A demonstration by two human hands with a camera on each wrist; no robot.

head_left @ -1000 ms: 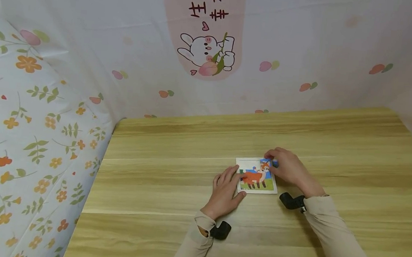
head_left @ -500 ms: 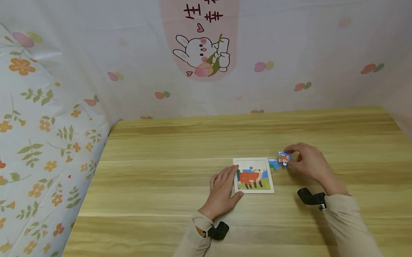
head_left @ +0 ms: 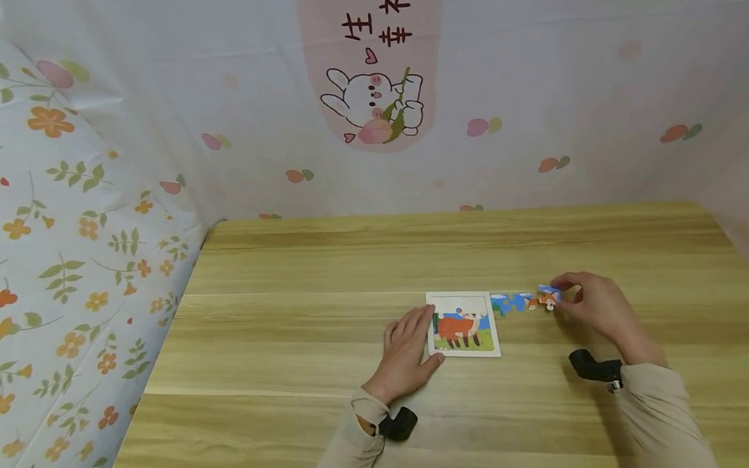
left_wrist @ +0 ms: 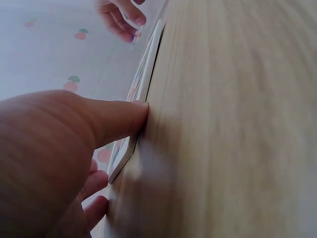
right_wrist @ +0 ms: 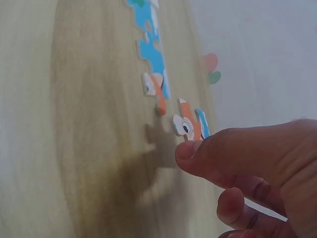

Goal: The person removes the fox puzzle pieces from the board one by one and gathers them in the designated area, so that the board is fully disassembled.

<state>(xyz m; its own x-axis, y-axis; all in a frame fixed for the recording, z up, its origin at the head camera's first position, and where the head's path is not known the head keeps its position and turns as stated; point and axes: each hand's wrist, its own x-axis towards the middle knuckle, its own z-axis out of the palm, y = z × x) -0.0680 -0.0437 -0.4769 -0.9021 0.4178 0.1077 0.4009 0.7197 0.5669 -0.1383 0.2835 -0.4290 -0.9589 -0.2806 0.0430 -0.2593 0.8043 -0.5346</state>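
My left hand (head_left: 404,348) lies at the left side of a small white-framed puzzle tray (head_left: 457,302). Its thumb (left_wrist: 131,113) presses the tray's near edge, and its fingers reach along the left edge. In the tray sits a partly assembled fox picture; its upper part shows bare white. To the right of the tray, my right hand (head_left: 598,307) pinches a puzzle piece (right_wrist: 190,121) with an orange fox face and one eye between thumb and fingers. Just left of it, joined blue pieces (right_wrist: 151,54) run in a row, ending in a white-and-orange piece (right_wrist: 154,85).
The wood-grain table (head_left: 287,315) extends around the tray. Behind it hangs a white cloth (head_left: 536,70) with a rabbit print, and a floral cloth (head_left: 67,237) hangs at left. Black wrist cameras (head_left: 398,423) sit on both wrists.
My right hand has moved right from the tray's upper right corner, carrying the fox-face piece past the blue pieces. The blue row now shows uncovered. My left hand has stayed at the tray.
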